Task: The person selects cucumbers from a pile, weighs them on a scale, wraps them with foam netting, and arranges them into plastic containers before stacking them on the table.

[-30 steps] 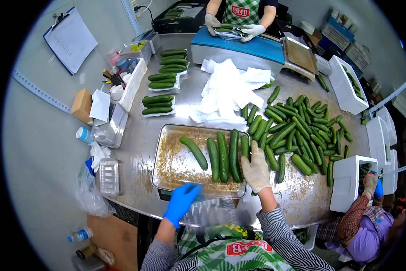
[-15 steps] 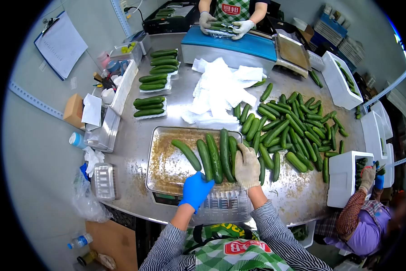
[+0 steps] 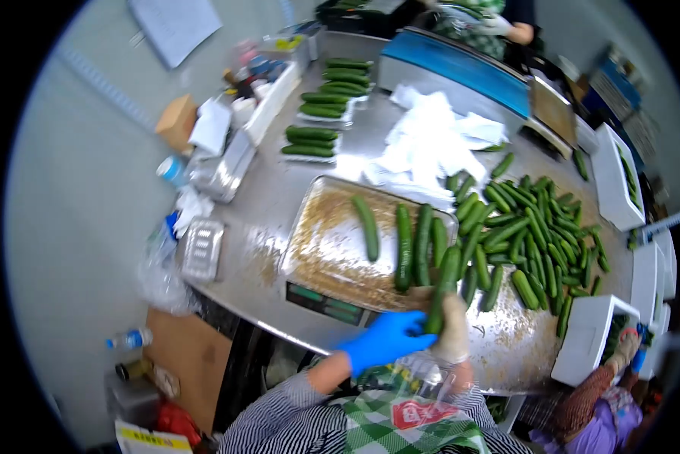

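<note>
A single cucumber [image 3: 446, 284] is lifted off the front edge of the metal scale pan [image 3: 309, 261], tilted with its lower end toward me. My right hand [image 3: 453, 333], in a beige knit glove, wraps around its lower part from the right. From the left, my left hand [image 3: 385, 344] in a blue glove has its fingers closed at that lower end; the fingertips are blurred and partly hidden. Several other cucumbers [image 3: 404, 246] lie on the pan, one apart to the left. Under my hands is a clear plastic container [image 3: 419, 371], partly hidden.
A pile of loose cucumbers [image 3: 540, 234] covers the right of the table. White cloths [image 3: 431, 144] lie behind the pan, with packed cucumber trays [image 3: 309, 144] to their left. A blue-topped machine [image 3: 461, 68] stands at the back. Co-workers [image 3: 605, 408] are at right and behind it.
One cucumber has come off the pan and is now between my hands. Both hands have drawn back toward me. The view has swung, shifting the table rightward in the picture.
</note>
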